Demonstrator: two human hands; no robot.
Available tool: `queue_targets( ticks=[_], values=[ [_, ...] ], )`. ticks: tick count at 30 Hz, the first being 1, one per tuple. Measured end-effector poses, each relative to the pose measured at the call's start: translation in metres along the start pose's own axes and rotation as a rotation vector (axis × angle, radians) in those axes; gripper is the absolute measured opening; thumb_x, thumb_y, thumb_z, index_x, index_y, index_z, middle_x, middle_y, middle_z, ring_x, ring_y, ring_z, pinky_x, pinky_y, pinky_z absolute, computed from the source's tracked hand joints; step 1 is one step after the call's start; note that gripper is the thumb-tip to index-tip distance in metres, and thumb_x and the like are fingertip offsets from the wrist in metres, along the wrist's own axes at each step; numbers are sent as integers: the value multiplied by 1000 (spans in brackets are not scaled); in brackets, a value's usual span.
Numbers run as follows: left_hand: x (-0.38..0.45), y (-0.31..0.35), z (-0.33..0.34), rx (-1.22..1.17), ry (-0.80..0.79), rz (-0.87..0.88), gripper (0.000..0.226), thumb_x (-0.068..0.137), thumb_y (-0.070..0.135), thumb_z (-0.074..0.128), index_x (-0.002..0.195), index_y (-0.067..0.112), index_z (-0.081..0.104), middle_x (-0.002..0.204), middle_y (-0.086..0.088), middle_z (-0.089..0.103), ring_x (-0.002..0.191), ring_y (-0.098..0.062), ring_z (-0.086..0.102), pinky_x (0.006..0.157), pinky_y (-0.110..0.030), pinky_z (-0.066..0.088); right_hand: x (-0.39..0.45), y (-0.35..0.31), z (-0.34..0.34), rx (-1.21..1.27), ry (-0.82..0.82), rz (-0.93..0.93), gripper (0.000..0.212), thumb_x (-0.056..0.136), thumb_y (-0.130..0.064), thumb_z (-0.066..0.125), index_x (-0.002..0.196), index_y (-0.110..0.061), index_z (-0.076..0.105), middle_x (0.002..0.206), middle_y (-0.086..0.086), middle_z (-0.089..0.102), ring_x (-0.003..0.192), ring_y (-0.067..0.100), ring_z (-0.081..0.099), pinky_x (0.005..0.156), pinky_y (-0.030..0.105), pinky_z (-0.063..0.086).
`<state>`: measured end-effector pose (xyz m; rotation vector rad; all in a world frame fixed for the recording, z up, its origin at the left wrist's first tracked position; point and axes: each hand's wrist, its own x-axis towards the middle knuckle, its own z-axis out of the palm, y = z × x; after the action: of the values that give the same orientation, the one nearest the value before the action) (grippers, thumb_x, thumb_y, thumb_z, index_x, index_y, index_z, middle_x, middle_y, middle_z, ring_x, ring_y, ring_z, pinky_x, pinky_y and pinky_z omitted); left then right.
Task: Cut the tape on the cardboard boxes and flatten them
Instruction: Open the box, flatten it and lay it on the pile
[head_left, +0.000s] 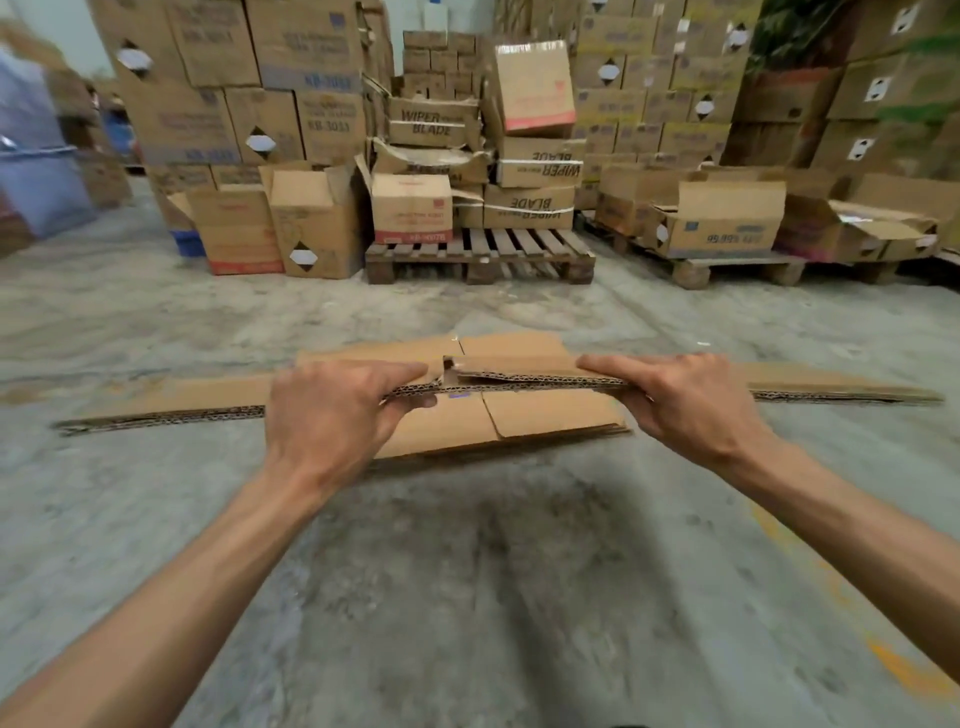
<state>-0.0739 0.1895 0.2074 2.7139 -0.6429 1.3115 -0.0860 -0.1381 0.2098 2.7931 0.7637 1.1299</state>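
A stack of flattened cardboard boxes (524, 371) hangs level in front of me, seen nearly edge-on, with its corrugated edges toward me. My left hand (332, 415) grips the near edge left of centre, thumb on top and fingers underneath. My right hand (675, 400) grips the same edge right of centre. The flattened sheets stretch far out to both sides past my hands. No knife or cutter is visible.
A wooden pallet (480, 254) with "WIPER BLADE" boxes (530, 205) stands straight ahead. Open boxes (719, 218) sit on another pallet at the right. More open boxes (311, 223) stand on the floor at the left. Tall box stacks line the back. Bare concrete floor (467, 597) lies below.
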Motion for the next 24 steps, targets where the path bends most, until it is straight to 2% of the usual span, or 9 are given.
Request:
queue_targets(
  ticks=[4, 8, 9, 11, 13, 15, 17, 21, 24],
  values=[
    [37, -30, 54, -57, 6, -8, 29, 77, 50, 72, 103, 39, 76, 94, 9, 77, 74, -18, 74, 46, -23, 40, 51, 30, 61, 79, 19, -13, 38, 91, -36, 45, 122, -33, 65, 113, -5, 73, 81, 26, 74, 51, 37, 55],
    [54, -58, 136, -84, -68, -80, 38, 74, 29, 82, 108, 43, 73, 105, 19, 73, 87, -13, 73, 50, -24, 45, 76, 57, 154, 115, -5, -4, 39, 89, -23, 48, 123, -31, 64, 118, -5, 71, 97, 21, 71, 55, 38, 58],
    [55, -63, 158, -78, -103, -88, 42, 73, 27, 81, 110, 43, 72, 108, 20, 72, 91, -13, 72, 55, -26, 48, 78, 63, 179, 129, -19, 4, 42, 85, -18, 52, 124, -31, 63, 118, -5, 70, 100, 21, 70, 56, 38, 58],
    [53, -71, 205, -55, -246, -117, 45, 77, 31, 76, 118, 46, 67, 119, 20, 68, 107, -14, 67, 79, -34, 47, 77, 70, 228, 118, -63, -8, 47, 81, -14, 49, 123, -30, 63, 116, -5, 70, 100, 22, 69, 58, 37, 58],
    [42, -75, 252, -6, -479, -230, 47, 83, 43, 68, 128, 48, 58, 132, 17, 61, 124, -19, 52, 96, -41, 33, 73, 73, 278, 70, -173, -41, 47, 82, -16, 46, 124, -32, 60, 113, -4, 70, 98, 28, 66, 71, 38, 55],
    [25, -78, 298, -27, -710, -413, 48, 86, 47, 65, 132, 49, 52, 139, 13, 55, 131, -22, 41, 101, -42, 30, 67, 73, 328, 13, -360, -49, 45, 86, -20, 55, 127, -40, 52, 112, -7, 69, 99, 31, 59, 79, 42, 44],
    [4, -82, 338, -118, -824, -560, 48, 83, 49, 70, 128, 49, 55, 137, 10, 56, 130, -22, 44, 102, -40, 31, 58, 71, 370, 5, -544, -64, 46, 91, -30, 55, 132, -47, 42, 119, -8, 66, 109, 32, 52, 86, 45, 35],
    [-33, -85, 389, -237, -781, -703, 56, 72, 36, 84, 121, 49, 61, 135, 11, 55, 127, -18, 47, 105, -39, 28, 43, 67, 420, 74, -817, 8, 55, 99, -53, 33, 148, -49, 9, 143, 4, 37, 131, 33, 33, 102, 51, 27],
    [-42, -88, 412, -261, -733, -736, 72, 59, 37, 91, 123, 48, 61, 136, 8, 51, 127, -23, 43, 107, -39, 27, 47, 69, 441, -20, -861, -29, 66, 96, -59, 33, 149, -48, -6, 151, 5, 24, 132, 32, 29, 98, 50, 30]
  ],
)
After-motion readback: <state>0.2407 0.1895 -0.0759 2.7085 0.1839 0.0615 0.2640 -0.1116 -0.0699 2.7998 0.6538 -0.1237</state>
